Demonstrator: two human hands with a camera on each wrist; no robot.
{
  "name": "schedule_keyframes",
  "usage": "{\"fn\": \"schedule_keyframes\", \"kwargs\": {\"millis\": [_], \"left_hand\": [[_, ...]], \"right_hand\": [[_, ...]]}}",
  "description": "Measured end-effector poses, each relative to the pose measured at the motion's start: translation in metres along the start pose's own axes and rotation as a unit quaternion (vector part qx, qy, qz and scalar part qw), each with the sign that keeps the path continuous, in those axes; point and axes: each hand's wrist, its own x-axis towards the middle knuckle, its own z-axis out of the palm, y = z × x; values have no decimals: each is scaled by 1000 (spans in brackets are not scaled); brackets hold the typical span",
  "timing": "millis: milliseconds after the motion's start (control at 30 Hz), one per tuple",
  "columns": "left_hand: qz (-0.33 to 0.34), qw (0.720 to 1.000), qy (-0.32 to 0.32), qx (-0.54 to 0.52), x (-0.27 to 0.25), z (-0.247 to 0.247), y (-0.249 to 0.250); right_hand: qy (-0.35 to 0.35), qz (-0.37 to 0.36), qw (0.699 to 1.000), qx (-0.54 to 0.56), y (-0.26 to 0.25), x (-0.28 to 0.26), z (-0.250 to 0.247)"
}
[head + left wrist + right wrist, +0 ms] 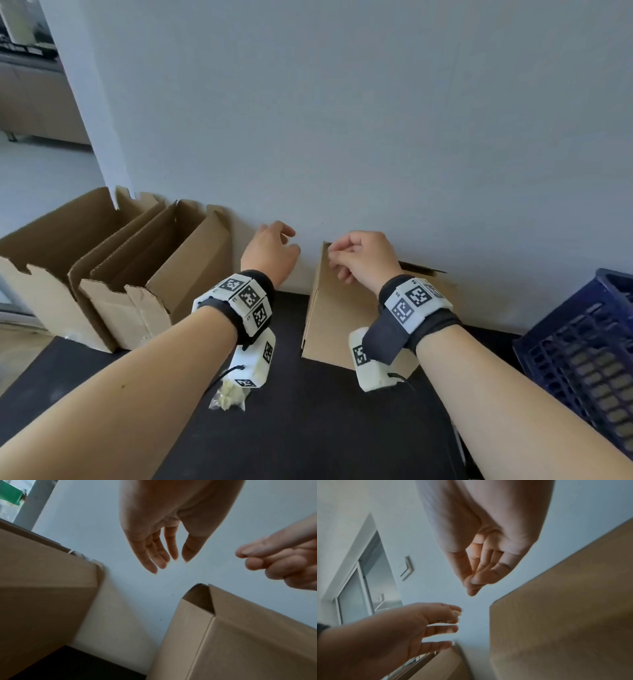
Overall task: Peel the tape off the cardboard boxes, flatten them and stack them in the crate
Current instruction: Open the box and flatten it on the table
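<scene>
Two hands hover above a closed cardboard box (346, 318) that stands on the dark table (308, 428) against the pale wall (376, 120). The right hand (363, 257) is at the box's upper left corner, thumb and fingertips pressed together in a pinch; whether any tape is between them I cannot tell. The left hand (270, 251), at about nine o'clock from the right one and apart from it, has relaxed, slightly spread fingers and holds nothing, hanging over the gap between boxes. Further out at nine o'clock stand opened cardboard boxes (113, 270), flaps up, side by side against the wall. At three o'clock from the closed box, at the table's right edge, sits a dark blue crate (589, 346). Near six o'clock of the left wrist lies a small clear bag (227, 399) of pale bits.
</scene>
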Motion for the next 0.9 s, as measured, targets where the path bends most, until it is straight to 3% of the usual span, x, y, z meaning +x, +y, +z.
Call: {"fn": "schedule_keyframes", "kwargs": {"millis": [167, 300, 433, 633, 767, 900], "left_hand": [[7, 998, -56, -10, 8, 13, 30], [-12, 993, -117, 21, 12, 24, 41], [-33, 986, -160, 33, 17, 34, 50], [-70, 974, -204, 64, 22, 46, 58], [-109, 968, -224, 41, 25, 51, 57], [-139, 956, -257, 0, 26, 47, 55]], "right_hand": [[147, 13, 988, -47, 23, 9, -56], [206, 92, 965, -132, 58, 8, -100], [157, 175, 955, -183, 87, 3, -125], [77, 237, 945, -211, 108, 8, -131], [11, 256, 949, -186, 116, 15, -127], [3, 248, 957, -153, 105, 15, -122]]}}
